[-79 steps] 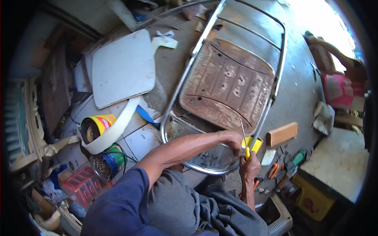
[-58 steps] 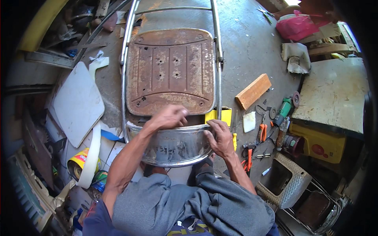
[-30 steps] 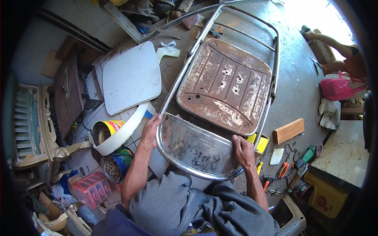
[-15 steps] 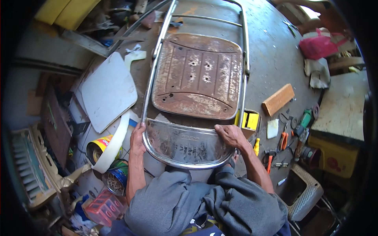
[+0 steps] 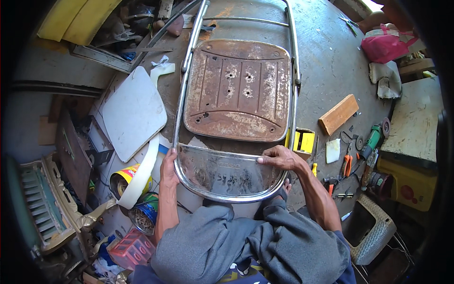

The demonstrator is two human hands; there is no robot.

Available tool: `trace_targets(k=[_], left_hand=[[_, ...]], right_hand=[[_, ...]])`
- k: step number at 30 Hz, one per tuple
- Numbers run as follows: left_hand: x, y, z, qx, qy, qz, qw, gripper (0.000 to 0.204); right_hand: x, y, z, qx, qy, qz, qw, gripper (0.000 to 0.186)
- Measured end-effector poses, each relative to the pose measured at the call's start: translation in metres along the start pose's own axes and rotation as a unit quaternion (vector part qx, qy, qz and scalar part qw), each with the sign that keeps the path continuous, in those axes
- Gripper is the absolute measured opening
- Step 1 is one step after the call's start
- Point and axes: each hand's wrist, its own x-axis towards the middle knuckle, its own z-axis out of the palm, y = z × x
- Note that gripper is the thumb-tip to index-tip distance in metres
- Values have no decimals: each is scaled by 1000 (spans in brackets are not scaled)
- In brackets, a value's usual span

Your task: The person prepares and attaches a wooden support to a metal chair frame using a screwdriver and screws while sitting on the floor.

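A folding chair's shiny tube frame lies in front of my knees. Within it sits a rusty brown seat plate with several holes and pressed ridges. The curved metal backrest panel, scuffed and dark-stained, is at the near end, close to my legs. My left hand is closed round the tube at the backrest's left end. With bent fingers, my right hand grips the panel's inner edge near its right end; the thumb points left along that edge, and the fingertips beneath are hidden.
Left: a white board, a foam strip and a yellow-red can. Right: a wooden block, a yellow box, orange-handled pliers and a green angle grinder. A pink bag lies at the far right.
My right wrist has lifted and the hand has bent more over the panel's edge. The view has shifted slightly; my left hand keeps its hold, and the chair stays nearly in place.
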Motion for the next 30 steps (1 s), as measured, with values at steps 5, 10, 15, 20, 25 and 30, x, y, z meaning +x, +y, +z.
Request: trace_targets(k=[5, 10, 15, 20, 25, 30], left_hand=[[-2, 2, -1, -15, -10, -10, 1000, 21], [-5, 6, 9, 13, 14, -13, 1000, 22], [-9, -7, 21, 627, 220, 271, 696, 30], [-34, 20, 130, 615, -31, 444, 652, 36], [-6, -2, 150, 741, -116, 167, 640, 77], [-2, -14, 157, 769, -75, 226, 594, 71]], right_hand=[[4, 11, 5, 41, 19, -18, 999, 54], [4, 9, 4, 55, 24, -26, 998, 54], [5, 13, 9, 61, 38, -40, 997, 54], [10, 11, 9, 37, 33, -21, 999, 54], [13, 11, 10, 22, 35, -11, 999, 55], [15, 7, 5, 7, 19, 7, 1000, 56]])
